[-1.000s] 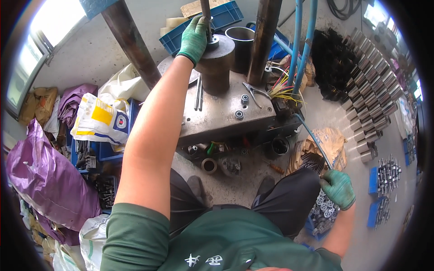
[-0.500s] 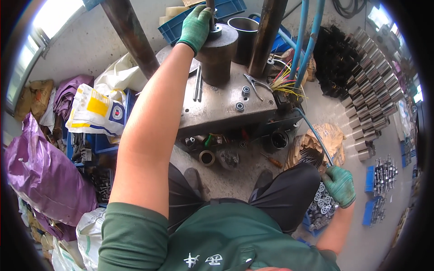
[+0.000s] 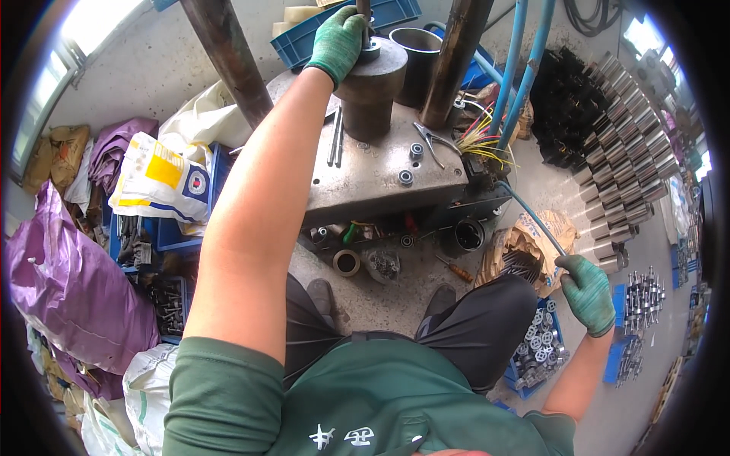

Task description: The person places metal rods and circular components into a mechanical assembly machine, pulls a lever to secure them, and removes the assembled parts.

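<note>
Left hand [image 3: 336,39], green glove, top centre of frame: fingers closed around small ring [image 3: 370,52] atop dark steel cylinder [image 3: 370,91] on press plate [image 3: 372,171]. Right hand [image 3: 587,292], lower right: fist closed on thin lever [image 3: 532,219].

The person wears a dark green short-sleeved shirt [image 3: 365,403] with small white markings printed near its lower middle. The left sleeve ends above the elbow, leaving the forearm bare. Both hands are in knitted green work gloves: the left hand [image 3: 336,42] has a glove with a ribbed cuff at the wrist, and the right hand [image 3: 587,292] has a matching one, slightly darkened on the fingers [image 3: 572,265]. Dark grey trousers [image 3: 471,327] cover the legs, ending in dark shoes [image 3: 441,298].
</note>
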`<state>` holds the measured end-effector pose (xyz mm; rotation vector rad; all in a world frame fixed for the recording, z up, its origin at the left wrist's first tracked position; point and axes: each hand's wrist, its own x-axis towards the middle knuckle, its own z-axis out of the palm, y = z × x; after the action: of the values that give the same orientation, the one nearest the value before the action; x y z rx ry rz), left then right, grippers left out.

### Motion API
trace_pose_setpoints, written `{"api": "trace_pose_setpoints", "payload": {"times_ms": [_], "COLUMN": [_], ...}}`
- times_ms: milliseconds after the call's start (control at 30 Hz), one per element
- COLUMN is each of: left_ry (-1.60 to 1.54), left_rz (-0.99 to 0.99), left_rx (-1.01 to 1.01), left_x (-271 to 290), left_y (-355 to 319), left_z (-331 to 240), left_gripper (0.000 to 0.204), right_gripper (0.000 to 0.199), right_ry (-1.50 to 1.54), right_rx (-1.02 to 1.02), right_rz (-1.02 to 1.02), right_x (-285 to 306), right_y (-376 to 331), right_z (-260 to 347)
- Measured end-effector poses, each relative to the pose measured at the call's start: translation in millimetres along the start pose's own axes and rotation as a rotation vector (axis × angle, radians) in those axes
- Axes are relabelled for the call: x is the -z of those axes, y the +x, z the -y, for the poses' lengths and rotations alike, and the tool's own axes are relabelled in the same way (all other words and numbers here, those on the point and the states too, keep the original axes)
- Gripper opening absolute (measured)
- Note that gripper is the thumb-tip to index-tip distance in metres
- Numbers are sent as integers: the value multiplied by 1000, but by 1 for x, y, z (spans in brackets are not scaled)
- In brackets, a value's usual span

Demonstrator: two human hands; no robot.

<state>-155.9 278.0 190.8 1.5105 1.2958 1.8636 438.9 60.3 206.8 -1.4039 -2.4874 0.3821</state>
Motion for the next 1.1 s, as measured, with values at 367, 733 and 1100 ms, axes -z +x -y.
{"api": "trace_pose_setpoints", "payload": {"times_ms": [367, 733, 1100], "left_ry": [94, 204, 155], "left_rz": [-4, -7, 0], "left_rx": [-16, -45, 0], "left_x": [-1, -5, -7], "left_y": [-7, -15, -12], "left_z": [-9, -26, -25], "left_gripper": [35, 35, 33], "right_gripper": [22, 22, 22], "right_ry": [-5, -32, -106], "right_rx": [32, 26, -54], "right_rz": [115, 217, -320], "right_x": [7, 6, 31], "right_y": [3, 1, 56], "right_z": [2, -5, -12]}}
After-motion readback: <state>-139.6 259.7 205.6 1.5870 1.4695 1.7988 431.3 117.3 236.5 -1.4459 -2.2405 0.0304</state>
